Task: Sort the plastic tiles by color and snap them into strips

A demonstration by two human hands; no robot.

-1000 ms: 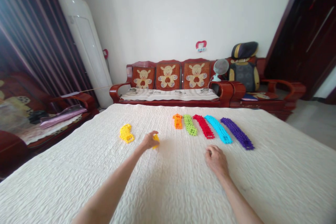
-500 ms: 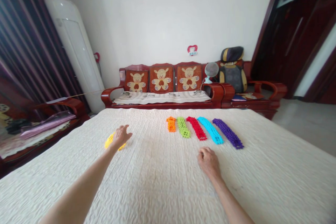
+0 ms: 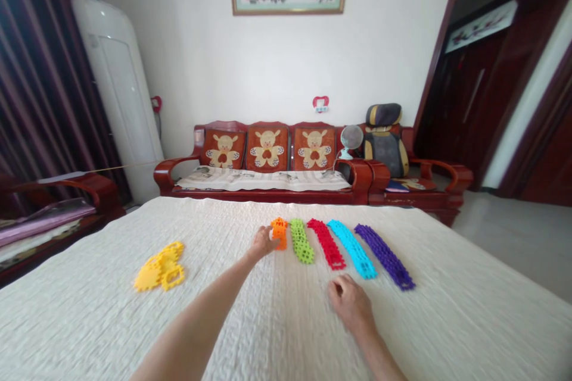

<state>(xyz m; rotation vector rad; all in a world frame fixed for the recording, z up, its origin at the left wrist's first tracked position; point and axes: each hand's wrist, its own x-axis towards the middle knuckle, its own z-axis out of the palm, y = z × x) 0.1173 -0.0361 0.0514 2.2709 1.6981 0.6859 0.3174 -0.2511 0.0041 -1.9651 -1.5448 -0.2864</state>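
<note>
Five lattice strips lie side by side on the cream quilted cover (image 3: 286, 333): a short orange strip (image 3: 280, 231), a green strip (image 3: 301, 240), a red strip (image 3: 326, 243), a cyan strip (image 3: 351, 248) and a purple strip (image 3: 385, 256). My left hand (image 3: 263, 242) reaches forward with its fingertips against the orange strip's left side; the fingers look curled, and whether they grip it is unclear. My right hand (image 3: 351, 303) rests on the cover in a loose fist, below the red and cyan strips. A pile of yellow lattice pieces (image 3: 161, 266) lies apart at the left.
A red wooden sofa (image 3: 263, 161) with bear cushions stands behind the cover, with a small fan (image 3: 351, 140) and a backpack (image 3: 385, 138) at its right. A tall white air conditioner (image 3: 117, 89) stands at the left. A doorway opens at the right.
My left hand left the yellow pile and swung right to the orange strip. The yellow pile now lies uncovered. My right hand stayed put. The camera tilted up.
</note>
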